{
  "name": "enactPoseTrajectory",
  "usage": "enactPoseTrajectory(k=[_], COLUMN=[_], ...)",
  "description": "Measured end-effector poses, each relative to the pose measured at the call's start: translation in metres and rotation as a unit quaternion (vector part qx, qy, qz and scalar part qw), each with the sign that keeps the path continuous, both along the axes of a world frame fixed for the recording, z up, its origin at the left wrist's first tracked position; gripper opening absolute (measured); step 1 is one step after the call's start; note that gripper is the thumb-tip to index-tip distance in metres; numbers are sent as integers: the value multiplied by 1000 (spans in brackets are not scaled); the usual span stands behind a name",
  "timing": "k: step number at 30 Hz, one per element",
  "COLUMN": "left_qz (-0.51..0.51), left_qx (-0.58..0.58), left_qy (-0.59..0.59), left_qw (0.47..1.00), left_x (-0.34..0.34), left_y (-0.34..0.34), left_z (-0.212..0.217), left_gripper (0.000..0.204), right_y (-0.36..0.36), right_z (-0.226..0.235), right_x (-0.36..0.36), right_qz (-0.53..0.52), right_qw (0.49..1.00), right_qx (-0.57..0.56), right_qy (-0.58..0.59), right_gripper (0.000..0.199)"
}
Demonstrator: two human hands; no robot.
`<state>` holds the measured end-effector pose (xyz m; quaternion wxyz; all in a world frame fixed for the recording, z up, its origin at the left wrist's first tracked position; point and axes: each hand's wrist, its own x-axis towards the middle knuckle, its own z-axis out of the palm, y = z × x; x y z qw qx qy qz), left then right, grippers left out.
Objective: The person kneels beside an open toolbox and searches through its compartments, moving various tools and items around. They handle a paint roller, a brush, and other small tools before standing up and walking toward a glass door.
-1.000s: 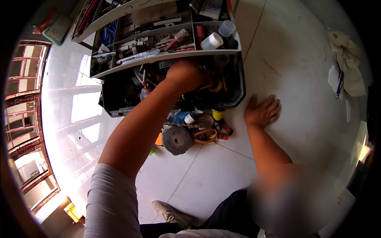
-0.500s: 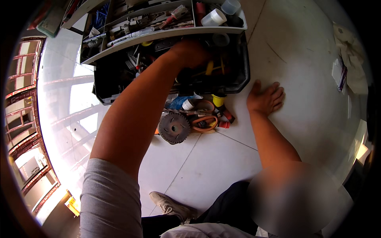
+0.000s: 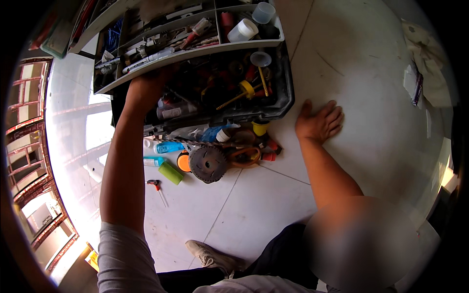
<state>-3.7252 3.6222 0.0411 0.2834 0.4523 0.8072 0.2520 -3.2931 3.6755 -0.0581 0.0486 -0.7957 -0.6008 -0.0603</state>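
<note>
White tile makes up the floor point(image 3: 264, 215) below us, and on it, toward eleven o'clock, sits our black toolbox point(image 3: 286, 88), loose tools heaped in its shadowed lower part. Above that heap, a grey divided tray point(image 3: 224, 49) spans the box, its compartments packed. A pale cloth point(image 3: 427, 78) lies well apart, out at two o'clock. Our left hand point(image 3: 151, 83), at ten o'clock, reaches into the toolbox with its fingers hidden beneath the tray's edge, so we cannot tell whether they pinch anything. Our right hand point(image 3: 320, 122), between two and three, rests palm down on the floor, fingers slightly parted and nothing in its grasp. At eight o'clock, in front of the box, we see a round toothed saw blade point(image 3: 207, 165), with an orange-brown loop point(image 3: 244, 164) just beside it toward three. Farther out at eight lies a green cylinder point(image 3: 171, 173). In the tray, near twelve, leans a white tub point(image 3: 243, 30). Our slim screwdriver point(image 3: 156, 185), red and black at the handle, lies beyond the cylinder.
</note>
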Motion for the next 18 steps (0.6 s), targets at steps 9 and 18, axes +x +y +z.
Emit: enactPoseTrajectory(k=[9,18], left_qz=[-254,-452], left_qx=[80,130], left_qy=[72,47], left_qw=[961,881], left_x=[90,93], left_y=[-1,51], left_z=[45,-36], left_gripper=[23,49], right_y=[-1,1], right_z=[-5,-2], right_x=[6,-2], right_qz=[9,-2], right_qw=[1000,1000], right_qx=[5,-11], right_qy=[-10,0], right_gripper=[96,95])
